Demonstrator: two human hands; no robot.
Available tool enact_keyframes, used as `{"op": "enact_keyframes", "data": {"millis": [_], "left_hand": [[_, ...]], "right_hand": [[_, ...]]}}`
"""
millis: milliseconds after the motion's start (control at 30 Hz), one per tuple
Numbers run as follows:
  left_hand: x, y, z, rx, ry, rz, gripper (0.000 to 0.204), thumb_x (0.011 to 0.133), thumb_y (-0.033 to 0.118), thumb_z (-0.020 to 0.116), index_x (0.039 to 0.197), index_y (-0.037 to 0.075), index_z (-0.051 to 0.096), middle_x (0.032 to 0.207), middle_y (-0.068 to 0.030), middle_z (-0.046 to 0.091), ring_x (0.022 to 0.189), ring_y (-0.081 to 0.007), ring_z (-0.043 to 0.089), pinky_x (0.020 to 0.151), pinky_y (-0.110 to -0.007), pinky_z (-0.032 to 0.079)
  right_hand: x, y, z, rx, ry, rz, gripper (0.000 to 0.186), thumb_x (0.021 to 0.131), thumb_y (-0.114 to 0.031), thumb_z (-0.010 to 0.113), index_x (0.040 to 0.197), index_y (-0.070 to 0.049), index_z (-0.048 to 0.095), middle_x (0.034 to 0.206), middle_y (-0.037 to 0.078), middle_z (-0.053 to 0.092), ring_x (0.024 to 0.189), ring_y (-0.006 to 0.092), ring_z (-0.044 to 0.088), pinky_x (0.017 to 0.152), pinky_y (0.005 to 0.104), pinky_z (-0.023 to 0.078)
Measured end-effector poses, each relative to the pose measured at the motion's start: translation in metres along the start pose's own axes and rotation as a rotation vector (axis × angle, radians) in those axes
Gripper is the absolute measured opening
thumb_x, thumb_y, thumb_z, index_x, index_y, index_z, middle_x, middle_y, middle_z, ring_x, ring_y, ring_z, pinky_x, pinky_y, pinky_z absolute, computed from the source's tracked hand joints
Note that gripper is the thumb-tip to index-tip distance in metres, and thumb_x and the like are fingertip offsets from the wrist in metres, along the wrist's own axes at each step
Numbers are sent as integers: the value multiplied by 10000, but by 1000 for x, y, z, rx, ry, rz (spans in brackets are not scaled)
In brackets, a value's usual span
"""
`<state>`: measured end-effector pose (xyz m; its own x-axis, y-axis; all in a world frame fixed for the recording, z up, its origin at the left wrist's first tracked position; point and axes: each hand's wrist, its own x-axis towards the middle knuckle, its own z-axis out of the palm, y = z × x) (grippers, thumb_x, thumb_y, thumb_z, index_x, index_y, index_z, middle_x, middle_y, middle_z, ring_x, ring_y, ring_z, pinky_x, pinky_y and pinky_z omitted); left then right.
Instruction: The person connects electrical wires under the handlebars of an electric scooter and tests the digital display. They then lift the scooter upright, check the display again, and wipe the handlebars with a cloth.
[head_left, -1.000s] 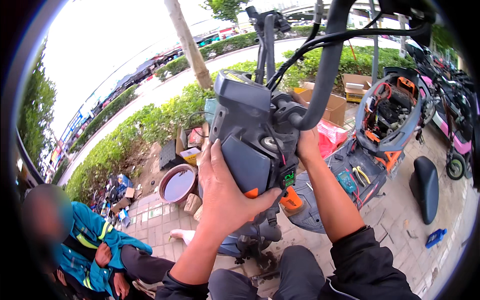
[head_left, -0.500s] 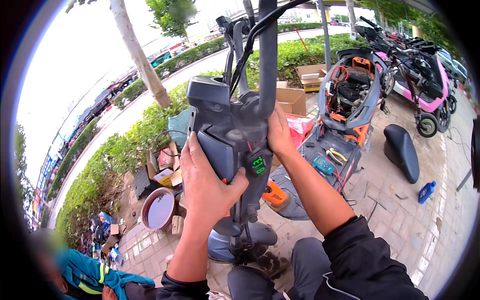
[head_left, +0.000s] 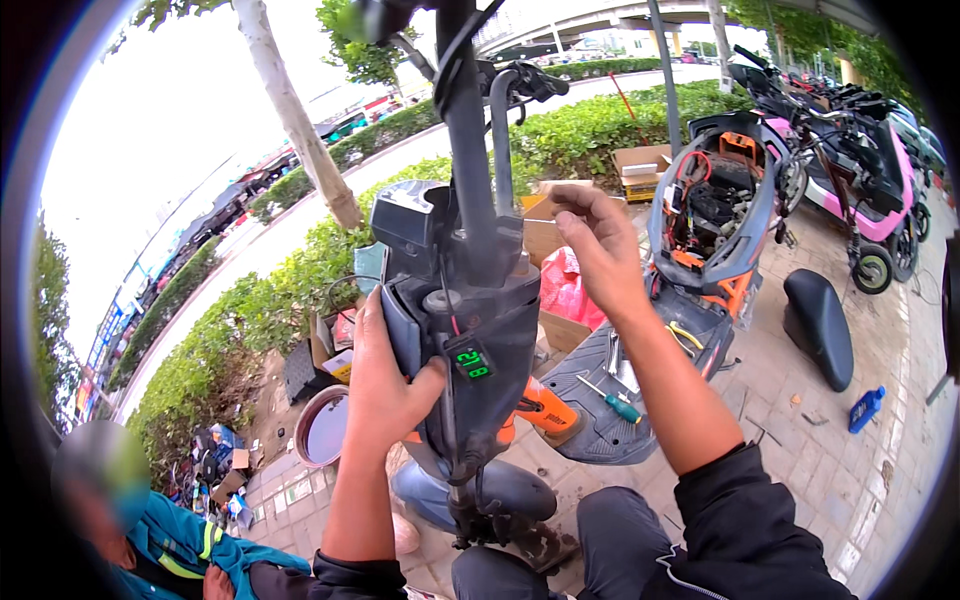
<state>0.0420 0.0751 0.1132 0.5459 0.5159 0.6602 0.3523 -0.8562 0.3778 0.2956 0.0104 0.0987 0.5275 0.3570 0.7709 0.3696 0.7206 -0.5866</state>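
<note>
An electric scooter's front column [head_left: 490,370], in dark plastic, stands upright before me, with a small display [head_left: 469,361] lit by green digits on its face. My left hand [head_left: 385,400] grips a grey cover [head_left: 402,325] on the column's left side, fingers along the outer edge and thumb near the display. Raised in the air right of the column is my right hand [head_left: 608,250], fingers loosely bent and apart from the thumb, with nothing visible in them. The handlebar [head_left: 470,150] rises above the column.
A stripped orange-and-grey scooter body [head_left: 715,200] stands to the right. Its footboard carries a screwdriver [head_left: 618,403] and pliers [head_left: 686,336]. A black seat [head_left: 818,325] and blue bottle [head_left: 867,409] lie on the paving. A basin [head_left: 325,425] and a seated person [head_left: 170,540] are at left.
My right hand has let go of the column and lifted away to the right. The handlebar and column have turned, and the display's digits differ. My left hand still grips the cover.
</note>
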Motion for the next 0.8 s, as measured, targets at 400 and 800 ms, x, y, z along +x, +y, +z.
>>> {"op": "enact_keyframes", "data": {"millis": [400, 800], "left_hand": [[8, 15, -21, -66, -191, -59, 838, 682, 103, 630, 1376, -105, 209, 1281, -275, 430, 1235, -368, 420, 1072, -383, 277], [14, 43, -27, -86, -337, -245, 888, 710, 90, 602, 1427, -57, 99, 1295, -225, 448, 1231, -294, 453, 1048, -354, 326]], "right_hand": [[13, -55, 0, -266, -577, -925, 277, 648, 37, 688, 893, -80, 635, 833, 68, 581, 773, 264, 559, 700, 353, 435], [101, -18, 28, 103, -1157, 90, 221, 834, 25, 462, 974, 59, 630, 818, 76, 649, 733, 125, 601, 704, 272, 488]]}}
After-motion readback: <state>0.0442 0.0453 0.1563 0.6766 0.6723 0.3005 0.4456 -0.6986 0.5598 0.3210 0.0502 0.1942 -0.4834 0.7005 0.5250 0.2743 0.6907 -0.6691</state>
